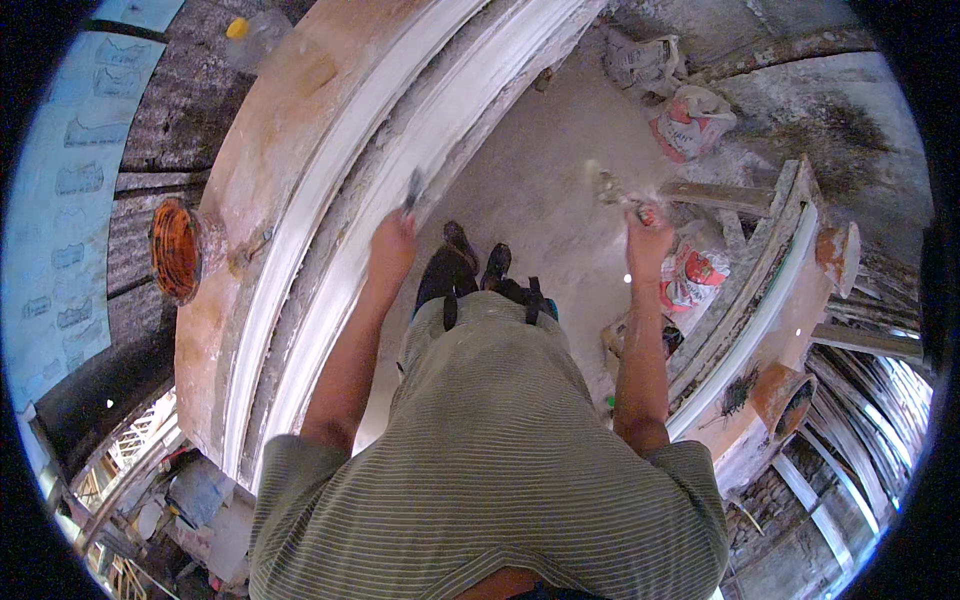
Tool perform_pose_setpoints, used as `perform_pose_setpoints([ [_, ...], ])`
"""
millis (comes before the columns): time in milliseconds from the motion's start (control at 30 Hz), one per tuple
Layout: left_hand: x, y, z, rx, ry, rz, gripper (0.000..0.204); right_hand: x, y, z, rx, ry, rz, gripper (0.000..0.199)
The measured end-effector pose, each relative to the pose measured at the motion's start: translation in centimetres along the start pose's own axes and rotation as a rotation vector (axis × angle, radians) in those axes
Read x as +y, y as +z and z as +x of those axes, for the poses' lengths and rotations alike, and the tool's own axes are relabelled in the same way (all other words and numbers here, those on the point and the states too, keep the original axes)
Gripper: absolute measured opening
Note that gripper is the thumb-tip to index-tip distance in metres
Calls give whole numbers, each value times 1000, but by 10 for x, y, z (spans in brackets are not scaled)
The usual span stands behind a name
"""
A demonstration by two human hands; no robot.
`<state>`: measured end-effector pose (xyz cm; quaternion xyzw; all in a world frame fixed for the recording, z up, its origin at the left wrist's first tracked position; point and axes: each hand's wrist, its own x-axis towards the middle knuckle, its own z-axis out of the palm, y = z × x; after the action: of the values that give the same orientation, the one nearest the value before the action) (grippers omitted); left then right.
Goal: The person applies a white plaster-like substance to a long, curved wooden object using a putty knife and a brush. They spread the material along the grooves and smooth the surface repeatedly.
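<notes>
My left hand [393, 243] is closed round a small dark-bladed tool [413, 188], probably a scraper or spatula. Its tip lies over the edge of a long white plaster moulding [335, 210] on the bench; whether it touches cannot be told. A second white moulding [285, 245] runs parallel, farther left. Out to the right and above the floor, my right hand [650, 235] is closed on a blurred, pale, clumpy object [606, 186] whose kind does not show. The hand is far from the mouldings on the left bench and close to a stick-like wooden bar [718, 197].
The brown bench top [220, 330] fills my left, with an orange-brown bowl [175, 250] at its far edge. A second bench [745, 365] with a moulding stands right, bearing a bucket [783, 397]. Red-and-white sacks [692, 122] lie on the dusty floor [540, 150].
</notes>
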<state>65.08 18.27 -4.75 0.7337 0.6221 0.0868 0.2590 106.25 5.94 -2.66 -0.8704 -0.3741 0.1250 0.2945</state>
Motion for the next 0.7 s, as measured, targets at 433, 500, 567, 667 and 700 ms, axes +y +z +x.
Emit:
perform_pose_setpoints([
  [433, 37, 11, 70, -90, 99, -146, 28, -88, 34, 12, -215, 30, 382, 17],
  [500, 34, 4, 56, -83, 61, -176, 28, -90, 38, 24, -194, 53, 379, 16],
  [567, 35, 18, 67, -39, 81, -189, 28, -75, 66, 34, -139, 1, 294, 17],
  [667, 79, 49, 142, -34, 203, -115, 24, -111, 88, 45, -254, -66, 245, 18],
  [700, 108, 51, 166, -46, 150, -151, 22, -117, 100, 48, -273, -28, 281, 18],
])
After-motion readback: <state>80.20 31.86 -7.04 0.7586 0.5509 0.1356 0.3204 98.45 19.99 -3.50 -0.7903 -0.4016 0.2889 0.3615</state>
